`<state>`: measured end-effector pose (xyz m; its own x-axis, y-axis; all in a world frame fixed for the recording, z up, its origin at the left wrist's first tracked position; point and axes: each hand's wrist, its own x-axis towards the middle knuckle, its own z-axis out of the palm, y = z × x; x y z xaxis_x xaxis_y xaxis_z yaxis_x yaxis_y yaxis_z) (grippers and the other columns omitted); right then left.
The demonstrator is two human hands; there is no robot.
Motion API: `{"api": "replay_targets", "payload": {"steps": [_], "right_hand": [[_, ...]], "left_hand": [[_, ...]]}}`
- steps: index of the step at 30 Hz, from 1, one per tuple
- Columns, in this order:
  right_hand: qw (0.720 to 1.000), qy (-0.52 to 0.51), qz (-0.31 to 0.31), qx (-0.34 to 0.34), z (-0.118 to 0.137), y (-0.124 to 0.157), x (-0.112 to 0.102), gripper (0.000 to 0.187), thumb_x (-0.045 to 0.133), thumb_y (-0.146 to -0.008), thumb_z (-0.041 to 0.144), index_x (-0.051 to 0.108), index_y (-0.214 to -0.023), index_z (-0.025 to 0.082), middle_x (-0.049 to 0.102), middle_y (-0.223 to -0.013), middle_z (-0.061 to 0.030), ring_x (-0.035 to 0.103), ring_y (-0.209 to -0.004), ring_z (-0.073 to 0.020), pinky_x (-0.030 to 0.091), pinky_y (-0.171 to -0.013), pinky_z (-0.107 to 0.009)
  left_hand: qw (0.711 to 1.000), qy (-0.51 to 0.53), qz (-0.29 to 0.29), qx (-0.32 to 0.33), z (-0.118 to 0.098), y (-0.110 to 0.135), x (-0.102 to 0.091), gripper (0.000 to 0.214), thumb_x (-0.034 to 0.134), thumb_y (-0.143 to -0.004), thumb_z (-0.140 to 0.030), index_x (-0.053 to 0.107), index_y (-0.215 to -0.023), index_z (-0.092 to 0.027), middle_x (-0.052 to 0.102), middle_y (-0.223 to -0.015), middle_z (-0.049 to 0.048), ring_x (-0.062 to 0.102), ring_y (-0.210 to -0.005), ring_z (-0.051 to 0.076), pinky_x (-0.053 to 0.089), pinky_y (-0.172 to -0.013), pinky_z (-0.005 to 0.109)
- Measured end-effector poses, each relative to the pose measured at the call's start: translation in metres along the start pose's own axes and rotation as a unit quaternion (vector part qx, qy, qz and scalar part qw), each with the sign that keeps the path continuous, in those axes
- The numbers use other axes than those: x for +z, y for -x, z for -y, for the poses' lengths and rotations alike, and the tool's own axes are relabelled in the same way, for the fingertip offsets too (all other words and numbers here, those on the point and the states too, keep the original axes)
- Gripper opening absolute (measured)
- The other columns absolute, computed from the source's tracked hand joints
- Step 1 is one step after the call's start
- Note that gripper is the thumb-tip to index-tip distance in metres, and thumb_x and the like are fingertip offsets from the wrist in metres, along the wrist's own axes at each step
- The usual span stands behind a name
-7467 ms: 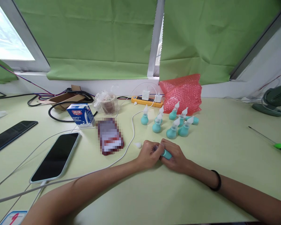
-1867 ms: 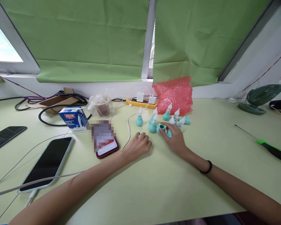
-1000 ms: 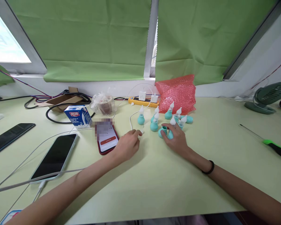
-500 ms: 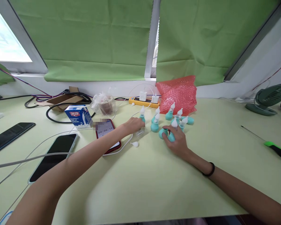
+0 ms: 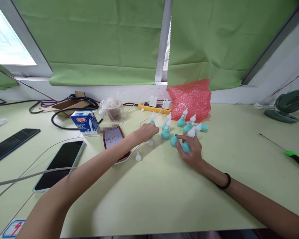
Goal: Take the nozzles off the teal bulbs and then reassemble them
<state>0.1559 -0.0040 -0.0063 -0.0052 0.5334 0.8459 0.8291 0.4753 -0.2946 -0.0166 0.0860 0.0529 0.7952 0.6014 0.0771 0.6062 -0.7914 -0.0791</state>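
Observation:
My left hand (image 5: 147, 131) is closed, knuckles up, low over the table; whatever its fingers hold is hidden. Just behind it stands a nasal aspirator (image 5: 152, 118) with a clear tip, partly covered by the hand. Below its fingers lies a clear plastic piece (image 5: 149, 142), and nearer me a loose white nozzle tip (image 5: 138, 156). My right hand (image 5: 193, 152) curls round a teal nasal aspirator bulb (image 5: 186, 147), a white tip showing above its fingers. The index finger reaches a teal bulb without a tip (image 5: 174, 141), its opening facing up. Several upright aspirators (image 5: 165, 132) stand behind both hands.
A pink bubble-wrap bag (image 5: 191, 101) and a yellow power strip (image 5: 154, 108) lie at the back. Left are a phone running a timer (image 5: 113, 136), a milk carton (image 5: 86, 123), another phone (image 5: 59, 166) and cables. A screwdriver (image 5: 289, 154) and a green fan (image 5: 286, 105) are right.
My left hand has shifted slightly right, covering more of the aspirator behind it. The loose nozzle tip has turned and sits a little left. My right hand still grips the bulb.

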Motion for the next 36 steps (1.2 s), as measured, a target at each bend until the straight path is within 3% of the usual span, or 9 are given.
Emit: {"api": "replay_targets", "payload": {"steps": [5,11,20,23,26,28,31,33,36], "right_hand": [[0.999,-0.006,0.002,-0.047,0.005,0.003,-0.001,0.015,0.053,-0.069,0.02,0.057,-0.084,0.021,0.053,-0.078,-0.0066,0.054,-0.071,-0.0186,0.048,-0.059,-0.032],[0.994,-0.002,0.029,-0.105,0.013,0.006,-0.001,0.015,0.053,-0.068,0.018,0.057,-0.083,0.02,0.053,-0.076,-0.0058,0.053,-0.068,-0.0172,0.047,-0.054,-0.028],[0.994,-0.012,0.06,-0.085,0.012,0.008,0.004,0.017,0.053,-0.07,0.017,0.056,-0.087,0.02,0.05,-0.077,-0.0059,0.05,-0.065,-0.0159,0.046,-0.055,-0.028],[0.994,-0.026,0.065,-0.081,0.012,0.009,0.002,0.018,0.052,-0.071,0.015,0.055,-0.088,0.02,0.049,-0.078,-0.0056,0.05,-0.066,-0.0158,0.045,-0.056,-0.028],[0.992,-0.047,0.086,-0.082,0.018,0.007,-0.006,0.023,0.048,-0.073,0.011,0.052,-0.093,0.021,0.048,-0.081,-0.0059,0.051,-0.07,-0.0163,0.044,-0.058,-0.028],[0.982,-0.068,0.139,-0.104,0.026,0.006,-0.015,0.027,0.043,-0.075,0.009,0.048,-0.097,0.022,0.049,-0.083,-0.0057,0.051,-0.071,-0.0163,0.044,-0.058,-0.028],[0.952,-0.108,0.252,-0.139,0.038,0.004,-0.027,0.028,0.037,-0.077,0.008,0.041,-0.101,0.022,0.051,-0.082,-0.0051,0.051,-0.07,-0.0159,0.044,-0.059,-0.028],[0.938,-0.136,0.283,-0.148,0.046,0.006,-0.032,0.027,0.036,-0.077,0.01,0.036,-0.102,0.021,0.052,-0.08,-0.0042,0.052,-0.067,-0.0148,0.044,-0.059,-0.027],[0.938,-0.164,0.272,-0.138,0.055,0.014,-0.033,0.032,0.041,-0.075,0.013,0.029,-0.103,0.02,0.054,-0.08,-0.004,0.055,-0.068,-0.0152,0.045,-0.06,-0.027]], "left_hand": [[0.999,-0.041,0.02,0.004,-0.045,0.053,-0.014,0.013,0.046,-0.073,-0.002,0.053,-0.077,-0.012,0.056,-0.066,0.0064,0.058,-0.063,0.018,0.041,-0.052,0.024],[0.99,-0.105,0.047,-0.079,-0.086,0.108,0.021,0.01,0.048,-0.07,0.002,0.052,-0.073,-0.008,0.053,-0.058,0.0067,0.055,-0.05,0.015,0.037,-0.042,0.021],[0.971,-0.203,-0.113,-0.052,-0.068,0.077,0.045,0.022,0.038,-0.072,0.001,0.049,-0.088,-0.009,0.056,-0.077,0.0133,0.056,-0.063,0.02,0.038,-0.044,0.025],[0.972,-0.153,-0.181,0.002,-0.065,0.067,0.047,0.022,0.033,-0.077,-0.004,0.048,-0.09,-0.013,0.055,-0.079,0.0106,0.054,-0.066,0.018,0.037,-0.048,0.025],[0.971,0.019,-0.235,0.026,-0.072,0.068,0.043,0.017,0.033,-0.079,-0.01,0.047,-0.085,-0.016,0.053,-0.077,0.0064,0.051,-0.071,0.017,0.036,-0.052,0.025],[0.938,0.223,-0.263,-0.034,-0.084,0.075,0.039,0.011,0.035,-0.079,-0.014,0.043,-0.085,-0.017,0.052,-0.079,0.0046,0.049,-0.072,0.015,0.036,-0.054,0.024],[0.816,0.519,-0.233,-0.102,-0.101,0.086,0.033,0.009,0.036,-0.082,-0.025,0.036,-0.077,-0.018,0.044,-0.066,-0.0019,0.041,-0.056,0.009,0.034,-0.049,0.02],[0.756,0.605,-0.227,-0.102,-0.106,0.09,0.032,0.016,0.042,-0.08,-0.032,0.035,-0.077,-0.018,0.04,-0.064,-0.0034,0.038,-0.055,0.008,0.033,-0.05,0.019],[0.719,0.648,-0.227,-0.112,-0.105,0.089,0.031,0.021,0.047,-0.077,-0.035,0.04,-0.087,-0.017,0.042,-0.065,-0.0025,0.039,-0.058,0.009,0.033,-0.053,0.02]]}}
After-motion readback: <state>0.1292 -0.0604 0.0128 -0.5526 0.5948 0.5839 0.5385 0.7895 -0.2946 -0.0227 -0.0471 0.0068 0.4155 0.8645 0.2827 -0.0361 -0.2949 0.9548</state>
